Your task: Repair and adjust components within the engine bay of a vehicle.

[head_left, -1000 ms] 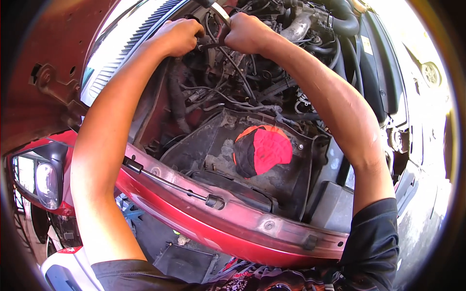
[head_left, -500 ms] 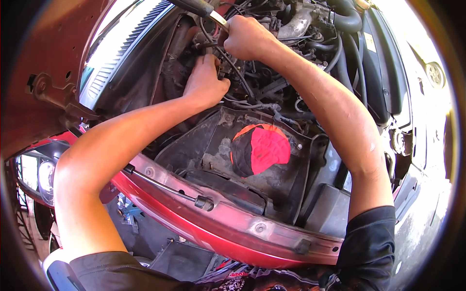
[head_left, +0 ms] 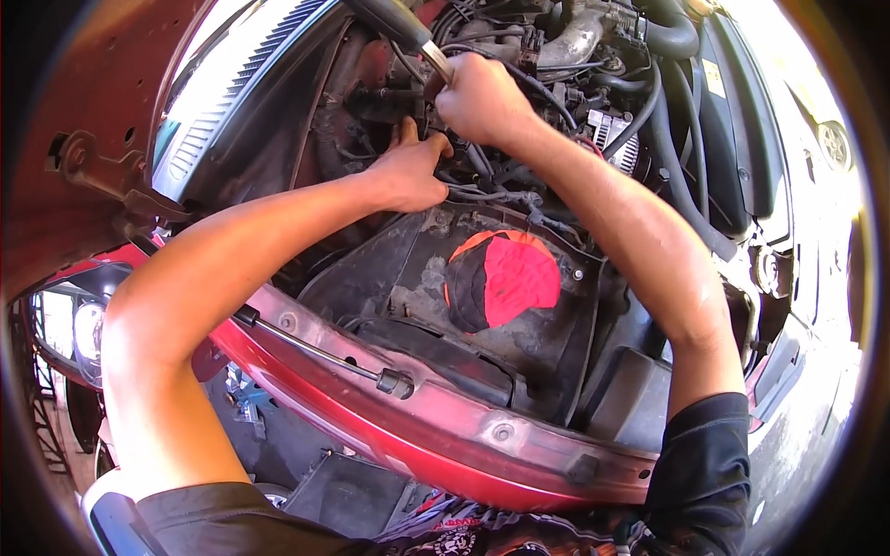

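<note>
My right hand (head_left: pixel 487 100) is closed round the metal shaft of a long tool (head_left: pixel 438 61) with a thick black grip. The grip slants up to the top edge; the tool's other end is hidden by my fist. Lower and to the left, my left hand (head_left: pixel 408 174) reaches among the dark parts of a car's engine bay (head_left: pixel 482 171). One finger points up and the others bend round a dark spot between them; what they hold is too dark to make out. Cables and hoses run close beside both hands.
A red and black cloth cap (head_left: pixel 519 273) with orange edging lies on the dark tray nearer me. The red front crossmember (head_left: pixel 445 435) curves before my body. A prop rod (head_left: pixel 315 352) lies along it. The raised red hood (head_left: pixel 83 83) stands at the left.
My right hand has shifted slightly right and down with the tool. My left hand has moved a little down, and one of its fingers now stands apart from the others.
</note>
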Motion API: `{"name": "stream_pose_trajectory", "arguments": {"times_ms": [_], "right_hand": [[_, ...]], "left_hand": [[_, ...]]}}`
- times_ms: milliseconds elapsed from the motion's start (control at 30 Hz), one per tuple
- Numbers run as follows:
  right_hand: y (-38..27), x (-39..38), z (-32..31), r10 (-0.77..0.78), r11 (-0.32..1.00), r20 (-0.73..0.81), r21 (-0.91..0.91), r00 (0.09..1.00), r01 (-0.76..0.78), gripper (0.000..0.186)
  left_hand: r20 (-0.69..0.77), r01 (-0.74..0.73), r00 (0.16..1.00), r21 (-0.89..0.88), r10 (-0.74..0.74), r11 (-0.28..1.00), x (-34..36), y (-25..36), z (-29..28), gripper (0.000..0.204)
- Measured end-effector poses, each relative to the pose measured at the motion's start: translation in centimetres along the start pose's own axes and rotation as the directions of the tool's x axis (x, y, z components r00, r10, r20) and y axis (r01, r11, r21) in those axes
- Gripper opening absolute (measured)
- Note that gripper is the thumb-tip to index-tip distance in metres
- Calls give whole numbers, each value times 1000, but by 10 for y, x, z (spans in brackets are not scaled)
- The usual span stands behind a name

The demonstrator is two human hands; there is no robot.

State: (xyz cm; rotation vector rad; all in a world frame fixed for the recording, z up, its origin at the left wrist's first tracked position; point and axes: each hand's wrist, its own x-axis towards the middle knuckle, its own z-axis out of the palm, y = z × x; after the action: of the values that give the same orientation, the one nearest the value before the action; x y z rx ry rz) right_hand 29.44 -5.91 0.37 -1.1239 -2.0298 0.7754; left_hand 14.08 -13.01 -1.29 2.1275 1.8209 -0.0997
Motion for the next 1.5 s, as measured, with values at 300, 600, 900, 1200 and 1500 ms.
{"name": "stream_pose_trajectory", "arguments": {"times_ms": [300,600,900,1200,1500], "right_hand": [[20,1,26,50,975,-24,219,998,-43,25],[33,6,18,-447,893,-29,43,894,447,27],[38,18,16,146,833,255,490,956,-258,24],[33,4,21,-235,919,60,339,970,202,28],[36,8,25,-424,894,-4,155,906,420,19]], "left_hand": [[111,-86,991,150,70,985,6,-2,-7,63],[240,-280,943,202,229,939,-1,-22,-60,58],[-191,-113,845,849,499,516,18,-47,-58,18],[-194,9,815,947,546,322,27,-70,-62,19],[-122,-49,921,906,371,420,38,-63,-72,24]]}}
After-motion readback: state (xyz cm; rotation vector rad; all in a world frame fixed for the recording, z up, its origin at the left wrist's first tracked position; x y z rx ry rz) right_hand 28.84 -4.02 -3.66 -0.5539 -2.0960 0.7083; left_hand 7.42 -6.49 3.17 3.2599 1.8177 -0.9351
